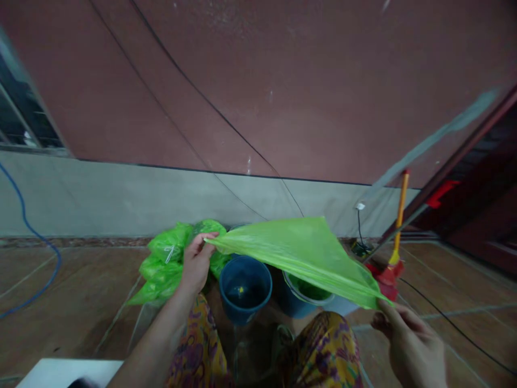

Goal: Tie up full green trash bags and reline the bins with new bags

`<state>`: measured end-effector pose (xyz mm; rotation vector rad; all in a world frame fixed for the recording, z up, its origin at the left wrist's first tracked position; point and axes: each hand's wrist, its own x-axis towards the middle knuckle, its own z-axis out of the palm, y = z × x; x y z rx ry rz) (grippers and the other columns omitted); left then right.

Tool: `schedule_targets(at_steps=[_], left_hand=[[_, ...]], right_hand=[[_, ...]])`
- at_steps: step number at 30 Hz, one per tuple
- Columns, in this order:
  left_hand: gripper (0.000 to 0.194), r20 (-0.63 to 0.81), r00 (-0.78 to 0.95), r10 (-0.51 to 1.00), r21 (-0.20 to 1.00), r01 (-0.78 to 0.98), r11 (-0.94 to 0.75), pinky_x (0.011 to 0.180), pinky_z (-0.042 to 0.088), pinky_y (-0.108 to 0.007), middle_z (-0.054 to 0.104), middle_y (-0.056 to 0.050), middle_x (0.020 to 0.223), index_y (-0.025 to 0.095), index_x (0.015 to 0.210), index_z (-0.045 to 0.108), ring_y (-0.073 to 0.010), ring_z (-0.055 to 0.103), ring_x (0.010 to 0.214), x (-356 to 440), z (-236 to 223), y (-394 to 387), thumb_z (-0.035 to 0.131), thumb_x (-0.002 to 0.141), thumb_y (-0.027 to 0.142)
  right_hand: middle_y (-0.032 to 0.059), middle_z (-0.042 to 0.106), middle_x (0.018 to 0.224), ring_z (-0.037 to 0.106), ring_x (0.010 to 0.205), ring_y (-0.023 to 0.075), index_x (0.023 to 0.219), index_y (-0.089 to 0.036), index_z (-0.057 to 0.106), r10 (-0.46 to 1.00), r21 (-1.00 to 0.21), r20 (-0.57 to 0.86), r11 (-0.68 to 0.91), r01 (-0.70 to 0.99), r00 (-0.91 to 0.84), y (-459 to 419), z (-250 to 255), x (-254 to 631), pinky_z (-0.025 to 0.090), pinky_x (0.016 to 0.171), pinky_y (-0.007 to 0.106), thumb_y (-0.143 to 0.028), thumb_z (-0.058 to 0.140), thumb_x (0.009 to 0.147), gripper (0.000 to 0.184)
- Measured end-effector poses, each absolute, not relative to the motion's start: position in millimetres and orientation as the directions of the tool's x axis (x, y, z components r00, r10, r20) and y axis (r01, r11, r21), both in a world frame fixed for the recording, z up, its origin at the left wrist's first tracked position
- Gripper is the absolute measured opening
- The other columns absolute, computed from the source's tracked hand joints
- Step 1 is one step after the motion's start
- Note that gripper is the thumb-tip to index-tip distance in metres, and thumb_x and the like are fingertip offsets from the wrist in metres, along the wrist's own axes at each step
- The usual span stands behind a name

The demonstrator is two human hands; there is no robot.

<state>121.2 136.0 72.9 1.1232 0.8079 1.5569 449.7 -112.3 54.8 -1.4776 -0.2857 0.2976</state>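
Observation:
A light green plastic bag (294,248) is stretched flat in the air between my two hands. My left hand (197,263) pinches one corner of it, near the filled green bags. At the lower right, my right hand (410,331) grips the opposite end between thumb and fingers. Below the bag stands a blue bucket (245,285) with a small yellow spot inside. A second blue bucket (299,304), partly covered by the stretched bag, has something green in it.
Several filled green bags (163,258) lie by the wall at left. A red dustpan (390,280) and a yellow-handled tool (399,221) are at right. A blue hose (24,207) runs along the left. A black cable (456,326) crosses the tiled floor. A white surface (60,372) shows at lower left.

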Motion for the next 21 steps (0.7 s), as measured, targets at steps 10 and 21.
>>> schedule_targets(at_steps=[10,21], left_hand=[[0.025,0.225,-0.115,0.968,0.926,-0.283,-0.249,0.064,0.039,-0.023,0.059,0.004,0.072,0.019,0.084,0.064,-0.0118,0.051,0.066,126.8,47.2,141.5,0.072,0.069,0.037],[0.039,0.141,-0.018,0.99,0.901,-0.412,-0.136,0.078,0.047,-0.027,0.069,-0.001,0.088,0.018,0.094,0.071,-0.0138,0.06,0.082,125.2,63.5,126.1,0.083,0.063,0.039]], right_hand=[[-0.001,0.064,0.062,0.058,0.054,0.0097,0.08,-0.013,0.07,0.326,-0.999,0.04,0.018,0.037,0.944,-111.0,64.0,438.3,0.052,0.05,0.015,-0.045,0.086,0.059,0.041],[-0.0014,0.063,0.061,0.058,0.054,0.0101,0.076,-0.014,0.068,0.338,-1.0,0.017,0.027,0.009,0.941,-107.9,58.7,438.4,0.052,0.05,0.016,-0.048,0.084,0.062,0.039]])
